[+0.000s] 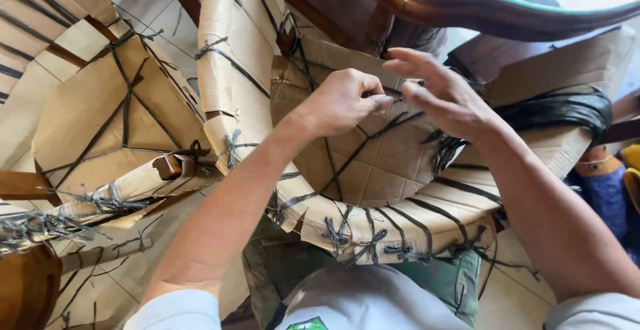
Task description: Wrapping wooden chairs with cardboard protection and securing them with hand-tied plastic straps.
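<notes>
A wooden chair wrapped in brown cardboard (380,170) and tied with black plastic twine stands right in front of me. My left hand (340,100) is closed over the seat, pinching a strand of the black twine (393,93). My right hand (443,93) is beside it with thumb and forefinger pinching the same strand and the other fingers spread. Knotted twine ends (373,240) hang along the seat's front edge.
A second cardboard-wrapped chair (113,123) with twine stands at the left. A dark wooden table edge with a glass top (480,3) runs across the top right. A bundle of black twine (560,110) lies at the right. The floor below is tiled.
</notes>
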